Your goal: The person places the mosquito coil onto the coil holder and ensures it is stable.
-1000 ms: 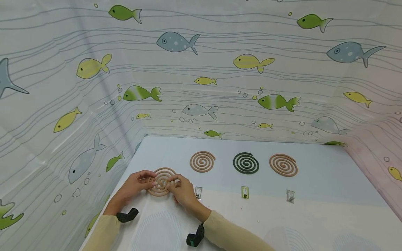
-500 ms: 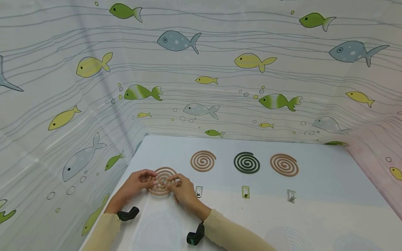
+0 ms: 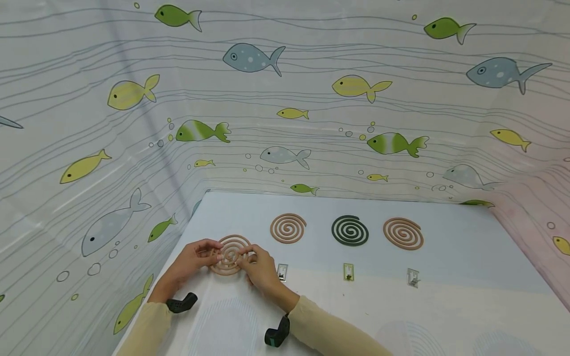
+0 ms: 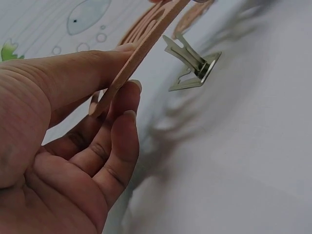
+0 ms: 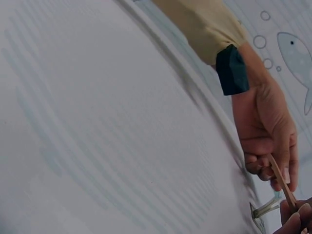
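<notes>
Both hands hold one brown mosquito coil (image 3: 230, 255) at the left of the table. My left hand (image 3: 189, 263) pinches its left rim between thumb and fingers, seen edge-on in the left wrist view. My right hand (image 3: 263, 273) pinches the coil from the right, near its middle. The coil is tilted in the left wrist view. Close by it, a small metal coil stand (image 4: 187, 57) sits on the table with its prongs bent up; in the head view the hands and coil mostly cover this spot.
Farther back lie a brown coil (image 3: 288, 228), a dark green coil (image 3: 350, 230) and another brown coil (image 3: 403, 234). In front of them are a metal stand (image 3: 282, 273), a yellowish stand (image 3: 348, 272) and a third stand (image 3: 413, 278). Fish-print cloth (image 3: 311, 64) walls the table.
The coil has risen very slightly between the hands, which keep nearly the same place and hold. The cloth at the left has shifted a little leftward.
</notes>
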The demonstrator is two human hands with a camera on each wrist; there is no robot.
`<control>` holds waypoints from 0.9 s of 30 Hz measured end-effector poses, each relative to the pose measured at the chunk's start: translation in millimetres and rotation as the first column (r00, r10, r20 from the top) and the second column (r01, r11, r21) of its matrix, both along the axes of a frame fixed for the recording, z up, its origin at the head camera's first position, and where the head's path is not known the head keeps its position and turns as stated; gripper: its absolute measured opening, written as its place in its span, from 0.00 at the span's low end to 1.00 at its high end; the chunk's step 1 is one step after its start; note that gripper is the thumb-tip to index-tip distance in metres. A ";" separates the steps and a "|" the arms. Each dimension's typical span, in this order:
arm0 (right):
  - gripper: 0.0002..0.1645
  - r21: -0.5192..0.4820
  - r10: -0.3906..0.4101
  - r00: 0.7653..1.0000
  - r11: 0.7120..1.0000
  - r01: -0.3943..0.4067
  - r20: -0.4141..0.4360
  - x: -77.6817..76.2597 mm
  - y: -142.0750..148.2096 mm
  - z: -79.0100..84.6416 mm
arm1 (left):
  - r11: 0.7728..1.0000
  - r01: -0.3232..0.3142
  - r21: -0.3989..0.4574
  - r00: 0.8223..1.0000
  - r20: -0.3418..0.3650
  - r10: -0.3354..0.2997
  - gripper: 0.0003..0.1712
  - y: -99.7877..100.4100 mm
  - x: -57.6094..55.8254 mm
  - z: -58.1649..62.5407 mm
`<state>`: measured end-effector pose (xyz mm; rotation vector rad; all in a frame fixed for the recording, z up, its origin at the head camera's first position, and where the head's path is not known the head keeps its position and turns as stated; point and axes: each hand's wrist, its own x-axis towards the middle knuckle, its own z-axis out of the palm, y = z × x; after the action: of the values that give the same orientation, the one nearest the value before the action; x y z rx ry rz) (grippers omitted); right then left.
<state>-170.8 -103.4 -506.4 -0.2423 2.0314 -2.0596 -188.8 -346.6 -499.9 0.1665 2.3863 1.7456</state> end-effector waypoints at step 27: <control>0.12 -0.006 0.008 1.000 1.000 -0.008 -0.007 5.4 2.4 -3.6 | 1.000 0.010 -0.008 1.000 0.011 -0.010 0.25 2.1 5.1 -1.0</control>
<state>-165.4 -101.0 -510.0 -0.2594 2.0251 -2.0634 -183.7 -344.4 -500.8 0.1669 2.3811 1.7277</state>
